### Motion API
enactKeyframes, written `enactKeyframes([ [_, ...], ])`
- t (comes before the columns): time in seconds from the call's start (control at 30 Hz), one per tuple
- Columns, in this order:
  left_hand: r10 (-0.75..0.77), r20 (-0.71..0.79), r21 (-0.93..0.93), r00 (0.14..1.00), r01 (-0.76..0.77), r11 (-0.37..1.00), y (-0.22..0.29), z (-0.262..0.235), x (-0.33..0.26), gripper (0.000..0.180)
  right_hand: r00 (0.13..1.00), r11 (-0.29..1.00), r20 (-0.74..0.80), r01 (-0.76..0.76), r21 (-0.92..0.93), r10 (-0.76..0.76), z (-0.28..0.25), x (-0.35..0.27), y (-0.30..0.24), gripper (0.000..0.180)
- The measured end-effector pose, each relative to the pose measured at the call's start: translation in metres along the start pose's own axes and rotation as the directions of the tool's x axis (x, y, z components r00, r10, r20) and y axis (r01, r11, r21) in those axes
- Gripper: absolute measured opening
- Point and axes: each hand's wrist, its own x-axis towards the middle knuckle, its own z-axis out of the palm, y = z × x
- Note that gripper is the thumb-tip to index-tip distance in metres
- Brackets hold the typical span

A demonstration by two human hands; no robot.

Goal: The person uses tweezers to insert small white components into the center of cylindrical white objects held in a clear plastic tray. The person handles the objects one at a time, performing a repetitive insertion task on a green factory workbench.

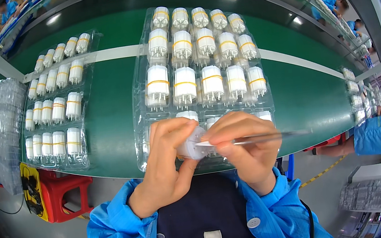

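Over the green surface [114, 124], a white part [190, 140] held up

A clear tray [69, 165] of more white parts lies at left. Next, the left hand [166, 153] has its grip closed around the white part, above a bigger tray [139, 125]. At right, the right hand [247, 147] has its grip pinched on a thin tool [262, 137], tip at the part's face

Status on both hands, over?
Left fingers gripping white cylinder. Right fingers pinching slim tool, tip at cylinder's end. Plastic tray beyond, partly hidden.
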Motion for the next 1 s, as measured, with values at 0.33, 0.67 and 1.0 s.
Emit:
enactKeyframes([
  [0.33,-0.069,-0.043,-0.081,0.997,0.065,0.995,-0.003,0.004,-0.003,0.065,0.995,0.993,0.041,0.091,-0.072,-0.089,0.001,0.003,0.003,0.011],
  [0.67,-0.170,0.042,-0.320,0.985,0.174,0.931,0.001,0.000,-0.005,0.059,0.997,0.997,0.015,0.072,0.001,-0.072,-0.006,0.005,0.007,0.017],
  [1.0,-0.185,0.054,-0.370,0.981,0.191,0.909,0.000,0.001,-0.007,0.057,0.998,0.999,0.033,0.044,0.005,-0.044,-0.008,0.006,0.007,0.015],
])
